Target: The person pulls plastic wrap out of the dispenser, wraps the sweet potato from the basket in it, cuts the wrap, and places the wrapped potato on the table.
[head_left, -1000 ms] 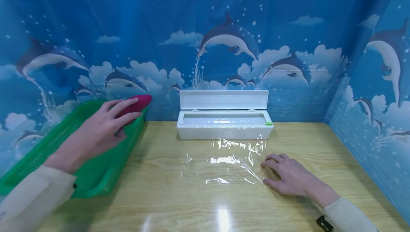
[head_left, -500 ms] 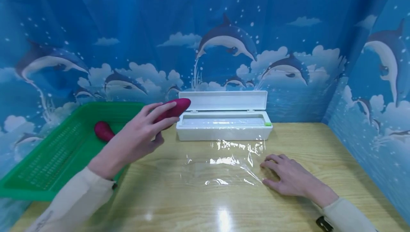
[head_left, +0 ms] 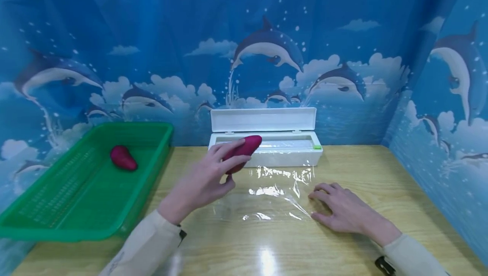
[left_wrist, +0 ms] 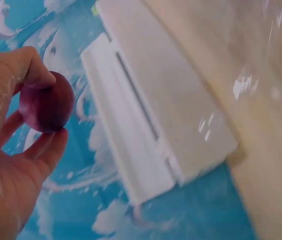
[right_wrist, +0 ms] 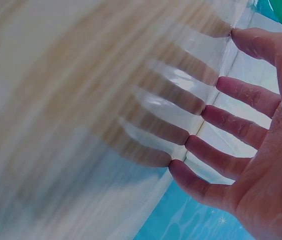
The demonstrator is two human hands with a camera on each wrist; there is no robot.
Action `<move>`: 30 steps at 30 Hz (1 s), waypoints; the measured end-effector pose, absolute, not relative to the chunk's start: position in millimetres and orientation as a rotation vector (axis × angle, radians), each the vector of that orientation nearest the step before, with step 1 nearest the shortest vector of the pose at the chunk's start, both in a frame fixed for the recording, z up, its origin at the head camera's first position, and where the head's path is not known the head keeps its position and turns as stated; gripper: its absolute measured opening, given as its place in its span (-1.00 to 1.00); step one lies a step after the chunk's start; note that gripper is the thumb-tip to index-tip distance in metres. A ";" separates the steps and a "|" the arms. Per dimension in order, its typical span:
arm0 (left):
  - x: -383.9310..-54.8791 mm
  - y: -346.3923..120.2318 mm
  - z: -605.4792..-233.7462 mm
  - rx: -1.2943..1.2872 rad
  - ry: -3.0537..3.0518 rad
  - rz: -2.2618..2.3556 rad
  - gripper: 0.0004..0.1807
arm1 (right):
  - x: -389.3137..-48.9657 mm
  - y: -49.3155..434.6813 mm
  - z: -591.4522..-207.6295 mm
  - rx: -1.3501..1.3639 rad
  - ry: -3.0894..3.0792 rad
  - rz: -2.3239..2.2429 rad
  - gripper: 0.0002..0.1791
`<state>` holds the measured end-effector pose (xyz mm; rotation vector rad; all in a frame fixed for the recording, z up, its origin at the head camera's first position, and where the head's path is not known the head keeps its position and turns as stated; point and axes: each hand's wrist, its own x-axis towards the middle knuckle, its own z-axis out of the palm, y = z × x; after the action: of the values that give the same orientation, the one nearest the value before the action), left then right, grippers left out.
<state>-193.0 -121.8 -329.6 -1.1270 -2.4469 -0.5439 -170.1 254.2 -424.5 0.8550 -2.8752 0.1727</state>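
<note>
My left hand (head_left: 202,180) holds a purple-red sweet potato (head_left: 250,144) up in front of the white cling film box. In the left wrist view the thumb and fingers pinch the sweet potato (left_wrist: 51,105) end-on. A sheet of clear cling film (head_left: 271,191) runs from the box (head_left: 284,159) over the table towards me. At the sheet's right edge, my right hand (head_left: 345,209) rests its fingertips on the table. Its fingers are spread in the right wrist view, tips down on the glossy surface.
A green plastic basket (head_left: 131,221) stands at the left with a second sweet potato (head_left: 123,158) inside. The box's lid (head_left: 263,119) is raised at the back, against a blue dolphin-print curtain (head_left: 160,34). Another curtain panel (head_left: 446,149) borders the table's right side.
My left hand has carried the sweet potato right, out from over the basket to the front of the box, uncovering the other one. The right hand has stayed in place.
</note>
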 end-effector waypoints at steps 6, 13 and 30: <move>-194.7 -98.3 -358.4 -1.196 -2.635 -0.784 -0.31 | -169.9 253.1 -423.5 0.852 -2.882 0.170 -0.46; -202.0 -80.8 -376.8 -1.286 -2.882 -0.888 -0.29 | -170.6 252.6 -422.8 0.853 -2.895 0.165 -0.46; -232.1 -70.7 -396.2 -1.274 -3.054 -1.025 -0.38 | -170.9 252.0 -422.1 0.860 -2.893 0.171 -0.48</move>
<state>-232.1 -70.7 -396.2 -1.2741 -3.0535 -1.0253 -170.9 252.0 -422.1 0.8597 -2.8932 0.1707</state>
